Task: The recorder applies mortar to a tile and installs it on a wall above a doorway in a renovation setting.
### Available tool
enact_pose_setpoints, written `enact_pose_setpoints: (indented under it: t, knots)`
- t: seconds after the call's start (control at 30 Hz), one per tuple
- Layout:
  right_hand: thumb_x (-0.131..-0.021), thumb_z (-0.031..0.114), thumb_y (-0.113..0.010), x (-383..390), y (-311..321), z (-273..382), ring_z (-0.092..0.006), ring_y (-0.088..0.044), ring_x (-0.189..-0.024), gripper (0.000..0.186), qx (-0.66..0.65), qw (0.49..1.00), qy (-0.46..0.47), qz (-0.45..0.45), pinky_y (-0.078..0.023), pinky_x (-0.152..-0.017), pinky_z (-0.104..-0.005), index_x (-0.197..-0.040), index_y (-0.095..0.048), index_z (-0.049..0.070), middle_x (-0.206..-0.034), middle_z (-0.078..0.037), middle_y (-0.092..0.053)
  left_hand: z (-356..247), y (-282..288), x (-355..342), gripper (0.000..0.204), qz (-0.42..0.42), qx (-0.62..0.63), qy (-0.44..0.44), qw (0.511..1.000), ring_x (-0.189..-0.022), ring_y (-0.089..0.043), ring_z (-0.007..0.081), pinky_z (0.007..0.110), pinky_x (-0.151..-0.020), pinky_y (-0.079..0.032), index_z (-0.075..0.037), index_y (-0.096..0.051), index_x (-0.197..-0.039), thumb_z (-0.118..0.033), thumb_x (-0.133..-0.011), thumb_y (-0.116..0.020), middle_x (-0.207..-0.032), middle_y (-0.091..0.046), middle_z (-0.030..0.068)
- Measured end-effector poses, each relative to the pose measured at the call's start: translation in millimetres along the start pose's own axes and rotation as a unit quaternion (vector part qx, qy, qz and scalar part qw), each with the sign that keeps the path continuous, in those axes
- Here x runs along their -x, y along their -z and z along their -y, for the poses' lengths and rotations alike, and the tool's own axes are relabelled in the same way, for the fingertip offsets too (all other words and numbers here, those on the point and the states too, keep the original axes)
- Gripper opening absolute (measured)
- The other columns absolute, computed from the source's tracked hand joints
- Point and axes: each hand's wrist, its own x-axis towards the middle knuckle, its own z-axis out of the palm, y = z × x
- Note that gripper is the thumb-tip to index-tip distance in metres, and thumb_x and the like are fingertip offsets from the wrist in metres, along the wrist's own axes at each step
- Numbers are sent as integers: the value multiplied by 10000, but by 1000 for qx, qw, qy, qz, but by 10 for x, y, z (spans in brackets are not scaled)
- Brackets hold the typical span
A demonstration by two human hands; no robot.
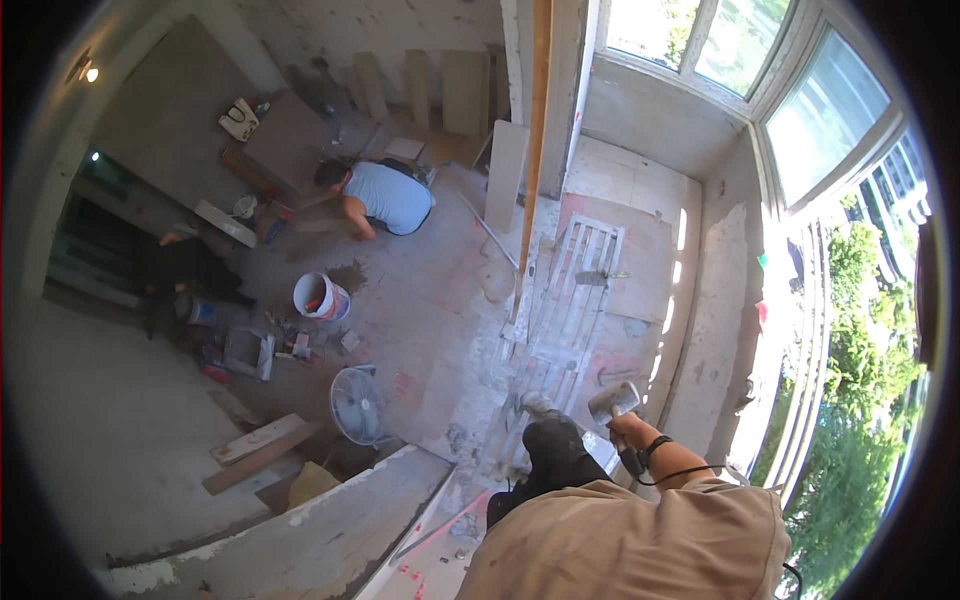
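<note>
My right hand (632, 432), with a dark band at its wrist, is closed around the handle of a mallet-shaped tool (613, 402) with a thick grey head. A thin dark cable (690, 472) curves near that wrist; I cannot tell whether it joins the tool. Below the tool is a pale metal ladder-like frame (577, 290) with rungs. On the frame rests a small grey tool (597, 277) with a short handle. My dark-trousered leg and foot are beside the frame. My left hand does not show.
A standing fan (357, 405) and a white bucket (322, 297) are on the dusty floor to the left. One person in light blue (390, 198) crouches there; another in dark clothes (195, 268) bends farther left. A wooden post (535, 130) rises ahead. Windows (830, 110) line the right.
</note>
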Motion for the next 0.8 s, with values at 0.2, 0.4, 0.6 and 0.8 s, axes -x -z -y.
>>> enact_pose_setpoints:
  t: [0.2,0.4,0.6,0.8]
  knots:
    - [-857,115,-640,55,168,447,-272,-612,-513,212,16,1000,-14,-6,-483,-448,-423,-716,-605,-40,-624,-143,-596,-431,-507,688,334,211,64,315,923,-1057,-631,323,429,-901,-508,97,-625,-1152,-193,-1022,-520,-1157,-655,219]
    - [-853,132,-663,-58,121,864,-255,-609,-523,215,-5,999,42,29,-473,-454,-399,-736,-601,-37,-641,-122,-598,788,-500,2855,302,541,114,316,771,-1151,-604,354,417,-1032,-424,98,-647,-1145,-93,-916,-595,-1227,-654,224]
    - [-834,140,-672,-441,-90,1003,-238,-625,-540,213,76,995,59,19,-496,-482,-395,-749,-641,-53,-656,-131,-632,54,-278,4877,212,642,159,413,626,-841,-676,257,423,-867,-510,84,-620,-730,-83,-776,-743,-740,-667,146]
    - [-765,193,-689,-1665,-430,1193,-225,-661,-593,262,273,956,102,24,-524,-565,-361,-756,-695,-69,-684,-113,-682,50,302,5726,355,818,-37,272,505,-734,-647,213,359,-711,-509,68,-723,-898,-285,-880,-743,-818,-726,125]
